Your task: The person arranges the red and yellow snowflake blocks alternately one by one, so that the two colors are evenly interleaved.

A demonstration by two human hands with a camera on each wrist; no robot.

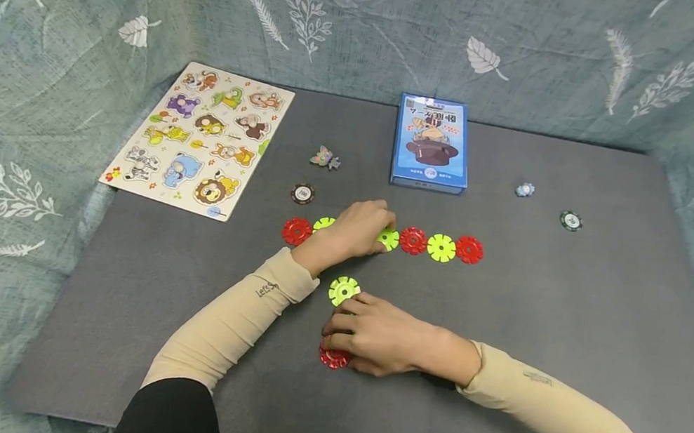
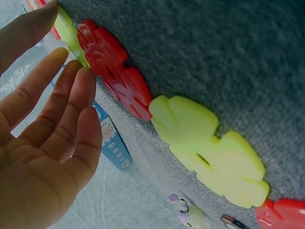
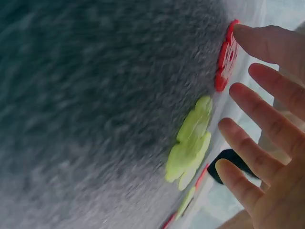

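Observation:
Red and yellow-green snowflake discs form a row across the table, part of it hidden behind my left hand (image 1: 358, 230). That hand's thumb and fingertips are around a yellow-green snowflake disc (image 1: 387, 240) in the row, at its edges. A red snowflake disc (image 2: 114, 69) and another yellow-green one lie beside it in the left wrist view. Nearer me, my right hand (image 1: 388, 335) is low over a red snowflake disc (image 1: 334, 358), its thumb tip at the disc's rim (image 3: 228, 57) and its other fingers spread. Just beyond is a loose yellow-green snowflake disc (image 1: 343, 289).
An animal puzzle board (image 1: 199, 137) lies at the back left, a blue card box (image 1: 432, 144) at the back middle. Small figures (image 1: 325, 158) (image 1: 524, 189) and round chips (image 1: 303, 193) (image 1: 571, 221) lie beyond the row. A patterned cloth (image 1: 367, 28) hangs behind the grey table (image 1: 566, 303).

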